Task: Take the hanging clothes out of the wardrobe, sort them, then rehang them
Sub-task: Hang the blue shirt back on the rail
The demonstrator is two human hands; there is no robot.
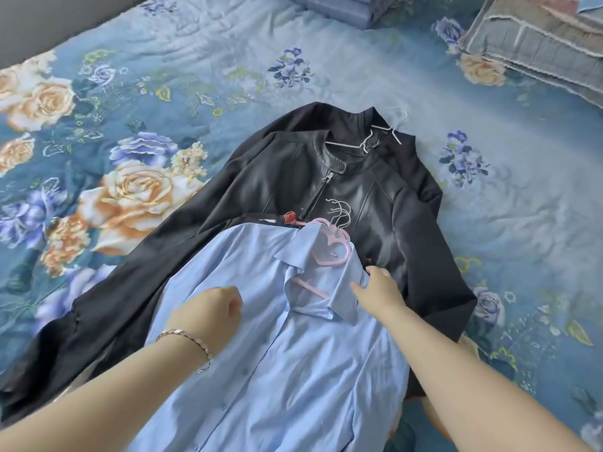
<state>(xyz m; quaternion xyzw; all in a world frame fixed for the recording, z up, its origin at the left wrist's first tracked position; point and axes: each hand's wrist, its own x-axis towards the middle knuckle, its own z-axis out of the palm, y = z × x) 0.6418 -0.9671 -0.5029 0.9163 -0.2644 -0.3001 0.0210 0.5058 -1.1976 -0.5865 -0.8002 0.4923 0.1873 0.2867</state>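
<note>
- Blue floral quilt (pixel 195 60) covered the bed; folded bedding (pixel 336 8) lay at its far edge, cut off by the frame, and a grey cushion (pixel 535 44) sat in the far right corner, also cut off.
- A black coat (pixel 137 288) lay spread on the quilt at the bottom of the pile, with a leather jacket (pixel 368 197) zipped up on top of it.
- Two wire hangers (pixel 381 135) showed at the coat and jacket collars.
- A blue shirt (pixel 293 370) lay on top of the jacket, nearest the person, hung on a pink hanger (pixel 329 246).
- A bunch of white hooks (pixel 339 210) stuck out beside the pink hanger; their garments were hidden under the shirt.
- A strip of dark cloth (pixel 287 218) with a red patch peeked out between shirt and jacket, too little to identify.
- The left hand (pixel 212 308), with a bracelet (pixel 186 340) on the wrist, rested on the shirt's chest with fingers curled; whether it pinched fabric could not be told.
- The right hand (pixel 378 288) held the shirt's shoulder, thumb on top and fingers curled over the edge.
</note>
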